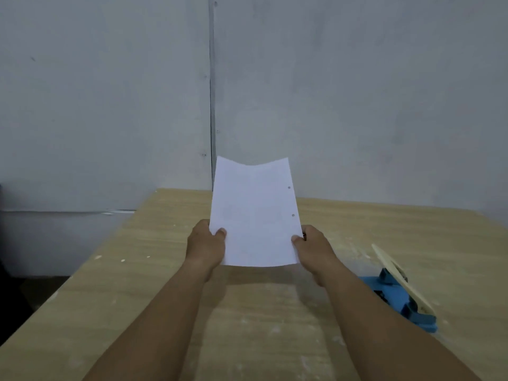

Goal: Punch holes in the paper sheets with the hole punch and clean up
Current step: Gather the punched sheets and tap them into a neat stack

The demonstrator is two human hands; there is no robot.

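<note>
I hold white paper [254, 213] upright above the wooden table [115, 292], in front of me. Two punched holes show near its right edge. My left hand [204, 244] grips the lower left edge, thumb on the front. My right hand [313, 247] grips the lower right edge the same way. Whether this is one sheet or several together, I cannot tell. The blue hole punch [398, 298] with a cream lever lies on the table to the right, beside my right forearm, apart from the paper.
A grey wall [357, 92] stands close behind the table's far edge. The table's left edge runs diagonally, with a dark floor beyond it. Small white specks lie on the tabletop near the left edge.
</note>
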